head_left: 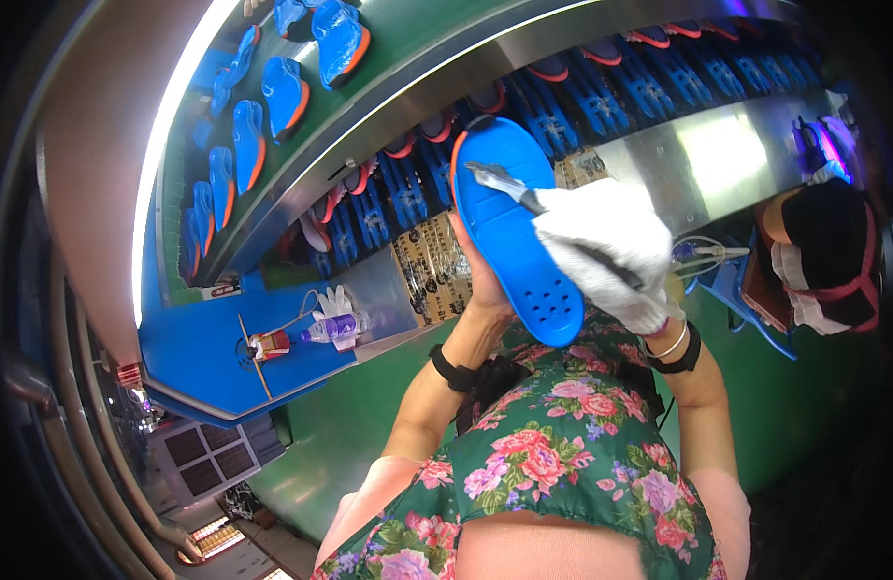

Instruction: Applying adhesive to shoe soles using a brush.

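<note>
A blue shoe insole (509,232) with an orange edge near its top and small holes at its lower end is held up at the middle of the view. My left hand (480,275), bare, is closed on its left edge, the fingers partly hidden behind it. A brush (500,182) lies across the insole's upper face, its bristles pointing up and left against the blue surface. My right hand (606,246), in a white knit glove, is closed around the brush's dark handle.
On a green belt (316,116) at upper left lie several blue insoles (248,145). Behind my hands runs a row of blue shoe parts (553,116) below a metal rail. A taped carton (437,266), purple bottle (331,329) and white glove (332,302) are left. Another person (828,251) is at right.
</note>
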A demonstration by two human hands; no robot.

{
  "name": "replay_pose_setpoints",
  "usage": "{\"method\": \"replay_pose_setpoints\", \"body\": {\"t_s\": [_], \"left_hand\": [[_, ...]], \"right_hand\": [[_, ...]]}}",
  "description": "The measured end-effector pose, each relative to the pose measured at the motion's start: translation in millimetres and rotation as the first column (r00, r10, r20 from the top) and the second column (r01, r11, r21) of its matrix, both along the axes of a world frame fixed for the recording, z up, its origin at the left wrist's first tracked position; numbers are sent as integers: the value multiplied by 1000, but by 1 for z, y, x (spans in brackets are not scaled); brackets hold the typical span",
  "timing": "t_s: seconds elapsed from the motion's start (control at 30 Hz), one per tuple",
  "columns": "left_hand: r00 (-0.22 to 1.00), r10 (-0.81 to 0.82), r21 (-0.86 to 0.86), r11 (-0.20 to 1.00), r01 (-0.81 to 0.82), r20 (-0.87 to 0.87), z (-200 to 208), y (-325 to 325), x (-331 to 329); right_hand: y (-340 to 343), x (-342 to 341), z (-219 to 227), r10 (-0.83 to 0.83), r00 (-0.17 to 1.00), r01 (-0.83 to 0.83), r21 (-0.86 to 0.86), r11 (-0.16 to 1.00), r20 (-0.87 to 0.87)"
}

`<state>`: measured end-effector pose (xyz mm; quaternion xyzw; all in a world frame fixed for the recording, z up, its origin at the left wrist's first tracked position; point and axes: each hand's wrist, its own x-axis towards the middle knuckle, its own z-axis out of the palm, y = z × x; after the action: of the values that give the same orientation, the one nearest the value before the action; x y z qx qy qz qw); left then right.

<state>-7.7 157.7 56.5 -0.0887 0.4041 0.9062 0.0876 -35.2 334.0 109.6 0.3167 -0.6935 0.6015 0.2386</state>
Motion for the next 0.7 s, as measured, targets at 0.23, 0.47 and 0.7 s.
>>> {"method": "replay_pose_setpoints", "body": {"t_s": [0.23,0.47,0.7], "left_hand": [[999,-46,-92,995,46,6,-8,-25,-5],[985,73,104,990,-90,159,-5,-13,-9],[965,195,-21,981,-195,178,-28,-27,-11]], "right_hand": [[-1,8,-6,240,969,-237,-66,969,52],[-6,22,-24,18,988,6,156,988,-152],[10,17,-23,100,992,-99,-9,995,81]]}}
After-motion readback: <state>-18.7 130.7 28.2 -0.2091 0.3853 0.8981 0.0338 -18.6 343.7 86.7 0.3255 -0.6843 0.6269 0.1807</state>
